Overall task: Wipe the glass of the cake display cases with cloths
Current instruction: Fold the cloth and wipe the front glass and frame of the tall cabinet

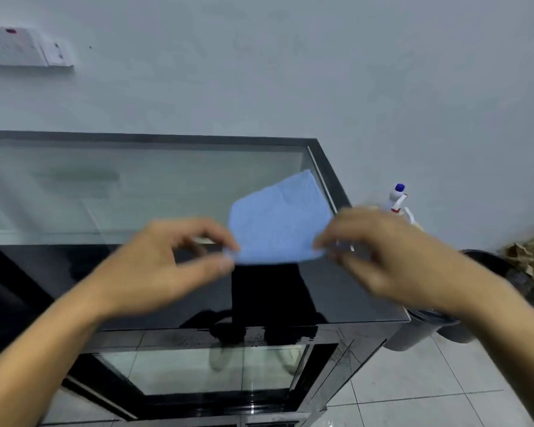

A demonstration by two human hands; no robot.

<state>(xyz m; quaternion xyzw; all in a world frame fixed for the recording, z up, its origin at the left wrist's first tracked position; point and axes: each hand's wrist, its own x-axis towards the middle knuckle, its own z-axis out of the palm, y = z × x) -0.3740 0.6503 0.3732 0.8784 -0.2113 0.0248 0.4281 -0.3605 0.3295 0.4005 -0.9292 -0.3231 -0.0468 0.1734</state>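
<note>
Both hands hold a blue cloth (278, 220) stretched between them above the display case (154, 186): the left hand (164, 266) pinches its near left corner, the right hand (379, 254) its near right corner. A spray bottle (396, 197) stands beyond the case's right end.

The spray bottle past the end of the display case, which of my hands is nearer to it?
Right. The right hand pinches the blue cloth's right corner just in front of the spray bottle; the left hand pinches the opposite corner, a cloth's width further left.
</note>
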